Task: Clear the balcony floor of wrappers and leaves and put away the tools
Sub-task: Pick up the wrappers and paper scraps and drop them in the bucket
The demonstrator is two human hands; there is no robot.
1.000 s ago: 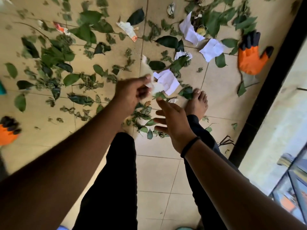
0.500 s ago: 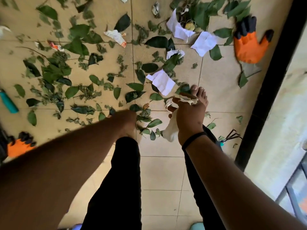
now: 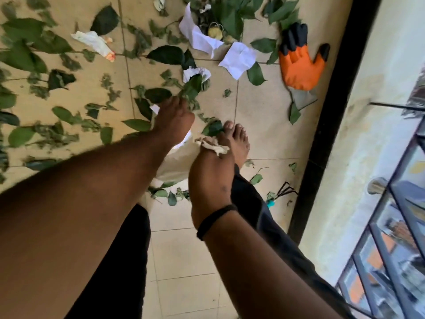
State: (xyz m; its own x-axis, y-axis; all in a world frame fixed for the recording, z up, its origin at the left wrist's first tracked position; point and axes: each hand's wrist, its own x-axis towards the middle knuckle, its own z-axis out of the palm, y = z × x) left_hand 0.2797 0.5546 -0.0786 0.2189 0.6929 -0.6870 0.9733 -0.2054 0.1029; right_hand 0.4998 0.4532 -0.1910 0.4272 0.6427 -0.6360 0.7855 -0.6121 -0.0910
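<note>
A: Which step is in hand?

B: Gathering litter, I judge. The right hand (image 3: 210,173) grips the bunched top of a pale bag (image 3: 177,162); its fingers are curled round that crumpled edge. The left hand (image 3: 173,120) reaches just above the bag mouth, towards a leaf (image 3: 192,87). Its fingers are hidden behind the hand, so I cannot tell whether they hold anything.

A: Where is the rest of the litter?

B: Taking the bag as landmark: leaves lie scattered across the tiled floor (image 3: 264,125) beyond it and to its left. White papers (image 3: 238,58) sit beyond it, and a wrapper (image 3: 94,43) lies further off to the left. An orange glove (image 3: 299,67) lies beyond and to the right. A small hand rake (image 3: 284,193) lies near the bag's right side.

A: What does the next move call for?

B: Probably dropping each piece into the bag mouth, which must be held open.

A: Edges and room?

B: A dark sill (image 3: 326,125) bounds the floor right of the bag. Bare tiles nearer the person, below the bag, leave room to step.
</note>
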